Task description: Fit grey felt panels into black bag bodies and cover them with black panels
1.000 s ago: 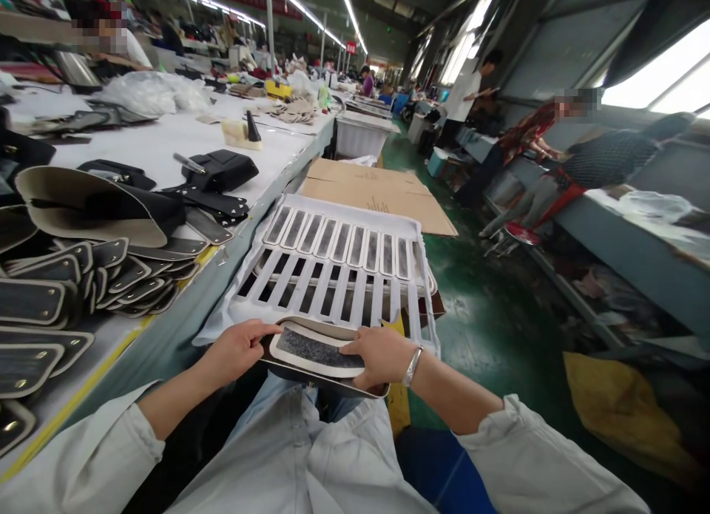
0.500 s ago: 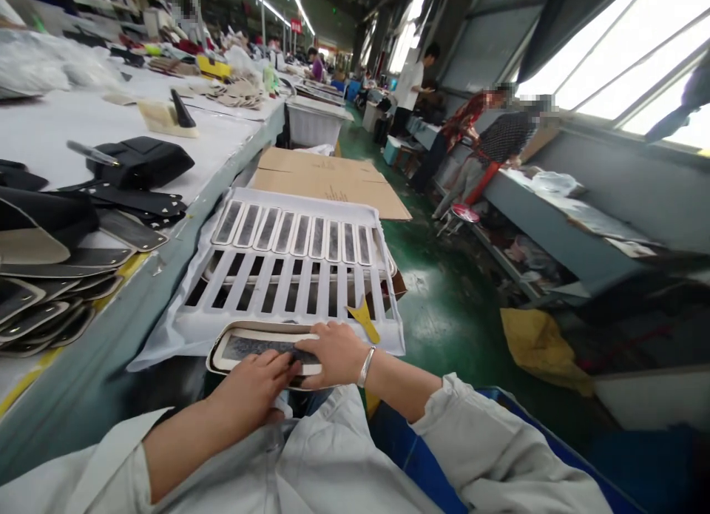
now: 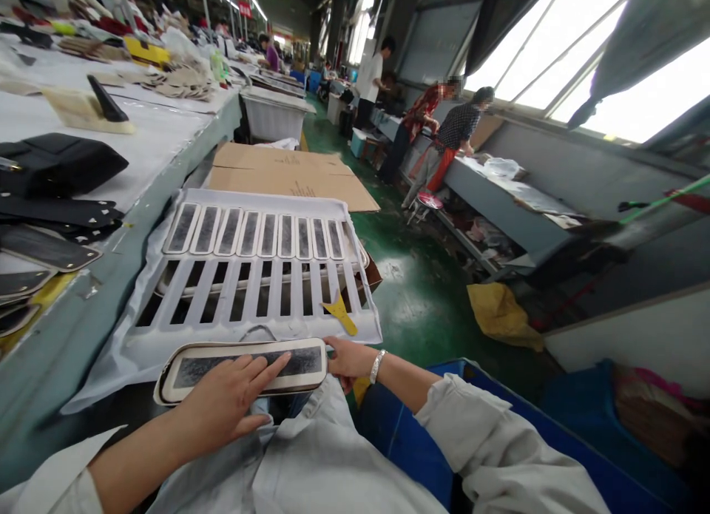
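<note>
A long cream-edged strap piece [image 3: 244, 366] with a dark grey felt centre lies across my lap, at the near edge of a white slotted tray [image 3: 260, 285]. My left hand [image 3: 227, 403] rests flat on its middle, fingers stretched out over the felt. My right hand [image 3: 347, 359] holds the piece's right end, fingers curled round the edge; a silver bracelet sits on that wrist. Several similar pieces fill the tray's far row of slots. A small yellow scrap [image 3: 339, 314] lies on the tray near my right hand.
A workbench [image 3: 138, 151] on the left carries black leather pieces [image 3: 55, 166]. Flat cardboard [image 3: 288, 177] lies beyond the tray. A blue bin [image 3: 444, 455] stands at my right. Other people work at a bench [image 3: 499, 196] across the green aisle.
The view has swung right. My left hand moved from the piece's left end onto its middle and flattened; my right hand slid to the right end.
</note>
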Tool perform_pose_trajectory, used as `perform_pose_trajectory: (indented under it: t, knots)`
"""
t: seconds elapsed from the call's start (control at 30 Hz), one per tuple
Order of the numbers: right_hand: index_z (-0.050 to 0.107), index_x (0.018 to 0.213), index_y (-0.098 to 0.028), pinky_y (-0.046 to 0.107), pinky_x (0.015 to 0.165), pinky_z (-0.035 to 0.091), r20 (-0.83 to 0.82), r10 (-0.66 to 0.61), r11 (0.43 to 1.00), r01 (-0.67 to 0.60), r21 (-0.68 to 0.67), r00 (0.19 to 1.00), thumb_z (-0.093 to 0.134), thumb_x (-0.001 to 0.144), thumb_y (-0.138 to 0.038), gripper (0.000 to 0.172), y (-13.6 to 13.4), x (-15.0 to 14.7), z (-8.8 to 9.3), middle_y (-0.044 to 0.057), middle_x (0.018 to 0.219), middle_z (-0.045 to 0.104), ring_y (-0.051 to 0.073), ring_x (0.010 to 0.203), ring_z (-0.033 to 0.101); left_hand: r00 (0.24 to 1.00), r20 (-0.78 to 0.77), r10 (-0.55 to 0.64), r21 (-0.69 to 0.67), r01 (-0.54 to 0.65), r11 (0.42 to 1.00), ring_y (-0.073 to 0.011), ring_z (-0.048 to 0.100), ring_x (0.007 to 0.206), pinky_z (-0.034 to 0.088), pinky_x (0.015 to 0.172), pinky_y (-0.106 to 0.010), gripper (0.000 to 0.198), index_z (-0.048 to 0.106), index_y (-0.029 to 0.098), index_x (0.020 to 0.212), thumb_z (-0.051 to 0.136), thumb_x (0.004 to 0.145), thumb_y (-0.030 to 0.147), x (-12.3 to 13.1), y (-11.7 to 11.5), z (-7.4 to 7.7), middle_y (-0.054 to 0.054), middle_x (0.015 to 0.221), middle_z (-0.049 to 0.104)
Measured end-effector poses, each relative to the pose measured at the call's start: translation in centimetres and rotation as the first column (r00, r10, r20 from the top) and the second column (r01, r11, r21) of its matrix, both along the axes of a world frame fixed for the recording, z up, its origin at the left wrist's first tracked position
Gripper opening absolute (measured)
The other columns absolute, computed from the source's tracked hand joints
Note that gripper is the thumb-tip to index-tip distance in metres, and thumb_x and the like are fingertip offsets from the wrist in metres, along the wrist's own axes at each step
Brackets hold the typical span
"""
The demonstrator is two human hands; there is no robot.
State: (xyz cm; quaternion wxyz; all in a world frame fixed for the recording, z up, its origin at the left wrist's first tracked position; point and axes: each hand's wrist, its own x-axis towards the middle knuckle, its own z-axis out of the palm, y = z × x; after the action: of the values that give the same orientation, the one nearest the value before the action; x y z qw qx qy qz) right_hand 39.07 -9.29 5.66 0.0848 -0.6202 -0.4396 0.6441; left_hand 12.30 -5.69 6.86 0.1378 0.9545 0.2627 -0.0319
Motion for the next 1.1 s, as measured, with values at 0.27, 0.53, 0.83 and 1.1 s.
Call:
perform_pose_trajectory:
  t: [0.27, 0.53, 0.83, 1.1]
  knots:
    - [0.042, 0.128, -0.025, 0.023, 0.051, 0.052, -0.133, -0.008, 0.993, 0.023, 0.113, 0.991, 0.049, 0.085, -0.026, 0.044, -0.6, 0.4, -2.8, -0.007, 0.063, 0.053, 0.007, 0.045, 0.052, 0.984, 0.118, -0.136, 0.104, 0.124, 0.987, -0.0241, 0.054, 0.095, 0.043, 0.087, -0.038, 0.072, 0.026, 0.025, 0.145, 0.06, 0.081, 0.027, -0.5, 1.3, -2.6, -0.009, 0.108, 0.058]
    - [0.058, 0.121, -0.021, 0.031, 0.081, 0.046, 0.622, 0.323, 0.582, -0.668, 0.464, 0.714, 0.059, 0.078, -0.023, 0.042, 4.3, -0.8, 0.4, 0.009, 0.106, 0.068, 0.024, 0.097, 0.063, 0.979, 0.066, -0.191, 0.194, 0.175, 0.965, -0.0251, 0.054, 0.1, 0.045, 0.087, -0.039, 0.061, 0.042, 0.026, 0.136, 0.061, 0.078, 0.02, -1.2, 1.2, -1.7, -0.01, 0.12, 0.055]
    - [0.058, 0.108, -0.015, 0.03, 0.057, 0.046, 0.865, 0.326, 0.449, -0.868, 0.213, 0.381, 0.037, 0.094, -0.032, 0.03, 4.9, -1.3, 1.3, 0.011, 0.081, 0.07, 0.025, 0.074, 0.068, 0.972, 0.044, -0.231, 0.165, 0.221, 0.961, -0.0261, 0.053, 0.098, 0.043, 0.085, -0.043, 0.058, 0.046, 0.025, 0.132, 0.06, 0.076, 0.02, -1.3, 1.4, -2.0, -0.003, 0.15, 0.033]
    - [0.058, 0.103, -0.01, 0.029, 0.057, 0.044, 0.857, 0.426, 0.346, -0.927, 0.142, 0.29, 0.047, 0.086, -0.021, 0.023, 5.4, -1.2, 3.1, 0.013, 0.08, 0.07, 0.026, 0.076, 0.067, 0.979, 0.043, -0.202, 0.054, 0.199, 0.979, -0.025, 0.054, 0.098, 0.044, 0.086, -0.041, 0.08, 0.024, 0.023, 0.146, 0.058, 0.074, 0.018, -0.7, 2.1, -1.4, -0.006, 0.148, 0.037]
